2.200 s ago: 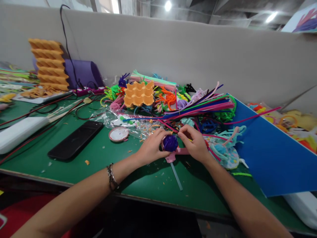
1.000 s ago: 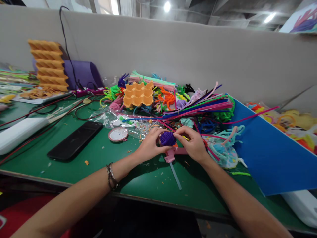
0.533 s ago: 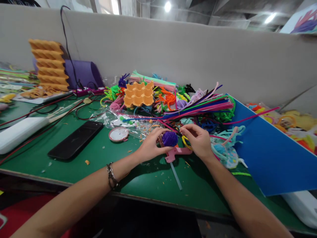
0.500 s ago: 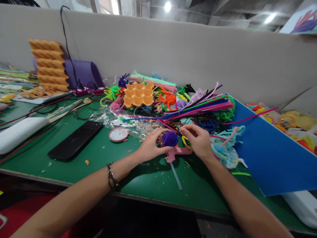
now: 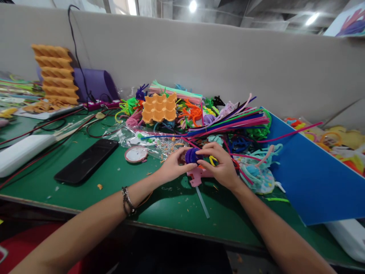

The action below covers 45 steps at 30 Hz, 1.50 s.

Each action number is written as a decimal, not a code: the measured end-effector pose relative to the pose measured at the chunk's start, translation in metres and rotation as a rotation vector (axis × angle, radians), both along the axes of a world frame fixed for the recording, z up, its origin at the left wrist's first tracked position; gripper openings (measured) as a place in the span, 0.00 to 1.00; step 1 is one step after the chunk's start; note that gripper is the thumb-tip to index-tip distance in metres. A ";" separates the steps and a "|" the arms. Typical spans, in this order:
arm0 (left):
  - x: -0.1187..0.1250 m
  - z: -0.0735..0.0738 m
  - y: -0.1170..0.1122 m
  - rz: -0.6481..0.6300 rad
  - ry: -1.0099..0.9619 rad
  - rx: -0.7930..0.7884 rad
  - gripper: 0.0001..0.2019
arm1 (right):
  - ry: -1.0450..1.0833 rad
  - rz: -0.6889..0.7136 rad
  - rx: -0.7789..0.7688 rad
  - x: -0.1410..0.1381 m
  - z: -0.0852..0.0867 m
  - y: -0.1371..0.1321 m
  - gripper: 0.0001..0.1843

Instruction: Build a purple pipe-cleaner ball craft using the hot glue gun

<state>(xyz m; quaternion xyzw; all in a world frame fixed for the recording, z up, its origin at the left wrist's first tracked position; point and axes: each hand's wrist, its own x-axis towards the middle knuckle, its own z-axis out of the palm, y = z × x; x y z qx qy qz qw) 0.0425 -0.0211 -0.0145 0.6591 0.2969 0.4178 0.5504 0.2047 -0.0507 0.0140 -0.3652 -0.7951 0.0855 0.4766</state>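
Observation:
Between my two hands is a round, coiled bundle of dark purple pipe cleaner [image 5: 191, 156]. My left hand [image 5: 173, 165] grips it from the left, thumb below and fingers above. From the right, the fingers of my right hand [image 5: 218, 161] press on its side. Under the hands lies a pink hot glue gun [image 5: 195, 177], with a translucent glue stick [image 5: 203, 203] poking out toward me. A yellow loop [image 5: 212, 160] shows beside my right fingers; what it belongs to is partly hidden.
Behind the hands spreads a heap of colourful pipe cleaners [image 5: 228, 125], with an orange egg-crate piece [image 5: 159, 108] on it. A blue board [image 5: 319, 179] leans at the right. A black phone [image 5: 87, 160], a round lid-like disc [image 5: 136, 155] and a white case [image 5: 25, 154] lie leftward.
My right hand has moved left onto the purple coil, from beside it. The coil has turned, now showing its ridged side. My left hand still holds it.

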 end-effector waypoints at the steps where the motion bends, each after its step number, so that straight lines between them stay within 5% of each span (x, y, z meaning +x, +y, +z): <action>1: 0.000 0.000 0.000 0.000 0.013 0.002 0.22 | 0.005 -0.001 0.004 -0.001 0.000 0.000 0.06; 10: -0.002 -0.003 0.002 -0.002 0.060 0.054 0.20 | 0.075 -0.038 -0.066 -0.004 0.002 -0.003 0.06; 23: -0.003 0.001 -0.002 -0.079 0.029 0.109 0.19 | 0.542 -0.265 -0.283 0.007 -0.003 0.013 0.11; 28: -0.004 0.002 -0.002 -0.076 0.083 0.143 0.21 | 0.656 -0.177 -0.397 0.010 -0.005 0.016 0.16; 37: -0.004 0.004 -0.004 -0.032 0.149 0.220 0.21 | 0.159 0.075 -0.300 0.002 -0.002 0.004 0.13; 45: -0.004 0.005 -0.004 0.084 0.236 0.430 0.23 | 0.362 0.092 -0.363 0.002 -0.009 0.010 0.09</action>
